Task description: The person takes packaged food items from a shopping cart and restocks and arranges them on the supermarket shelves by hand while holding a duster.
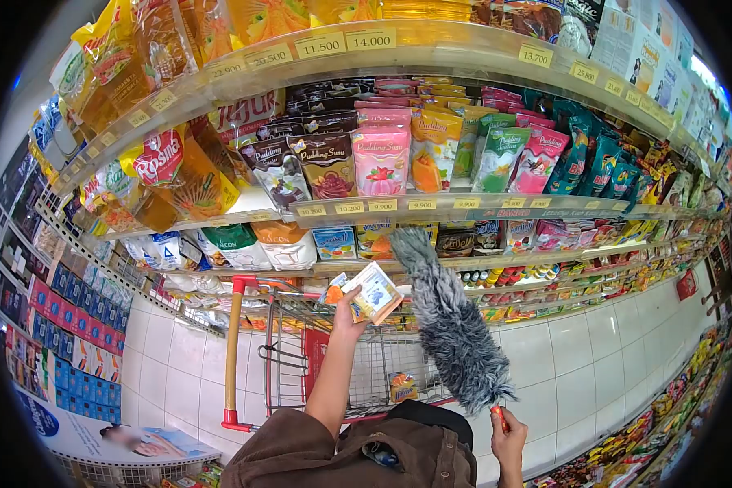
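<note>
My left hand (349, 311) is closed on a few small flat packets (376, 293), held above the shopping cart (270, 348). The top packet has a pale face with a dark printed picture, and an orange-printed one shows beside my fingers. At the lower right, my right hand (509, 437) grips the red handle of a fluffy grey duster (455, 325). The duster's head slants up and left, its tip overlapping the lower shelf in view; whether it touches cannot be told. One orange and blue packet (401, 386) lies in the cart's wire basket.
Ahead, pudding pouches (382, 159) stand in rows on a shelf with price tags (381, 206). Oil pouches (167, 163) hang over its left end. White and green bags (286, 246) fill the shelf below. The cart's yellow handle (234, 350) is at left, over white floor tiles (573, 346).
</note>
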Demonstrator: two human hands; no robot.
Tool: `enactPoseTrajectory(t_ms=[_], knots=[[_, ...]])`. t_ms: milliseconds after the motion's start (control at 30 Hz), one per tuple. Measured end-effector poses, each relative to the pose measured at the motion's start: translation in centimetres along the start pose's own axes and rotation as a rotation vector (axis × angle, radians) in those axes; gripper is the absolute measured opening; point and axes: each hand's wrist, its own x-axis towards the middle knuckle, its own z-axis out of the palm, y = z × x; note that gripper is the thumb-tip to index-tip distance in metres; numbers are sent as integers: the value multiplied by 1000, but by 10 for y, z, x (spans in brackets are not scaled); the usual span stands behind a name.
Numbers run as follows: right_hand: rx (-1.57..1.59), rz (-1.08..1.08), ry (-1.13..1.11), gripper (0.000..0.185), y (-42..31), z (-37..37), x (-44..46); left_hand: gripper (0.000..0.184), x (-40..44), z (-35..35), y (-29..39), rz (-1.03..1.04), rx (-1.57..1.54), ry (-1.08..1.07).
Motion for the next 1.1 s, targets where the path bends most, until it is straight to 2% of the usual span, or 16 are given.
enactPoseTrajectory(t_ms=[233,300,400,533,633,933,967,1033,1100], knots=[[-21,-29,-46,18,9,-14,-6,37,-5,2,-9,8,-32,44],[-110,-127,-17,21,8,-17,-6,39,-15,12,-9,13,-79,32],[-289,-169,-16,22,1,-15,-8,43,-28,25,-11,-29,-105,-139],[-311,-224,-93,22,-6,-19,-9,55,-15,20,-15,105,-118,-169],[-362,-177,-29,20,-11,-15,-10,56,-31,35,-11,91,-152,-219],[-371,-170,-33,20,-12,-9,-8,64,-26,29,-1,56,-79,-190],[-345,-212,-59,20,-7,-12,-8,63,-31,33,2,50,-49,-154],[-322,-252,-85,20,-2,-13,-11,63,-27,26,5,22,-67,-213],[-427,-250,82,19,5,-8,-11,60,-28,30,9,-49,-13,-96]])
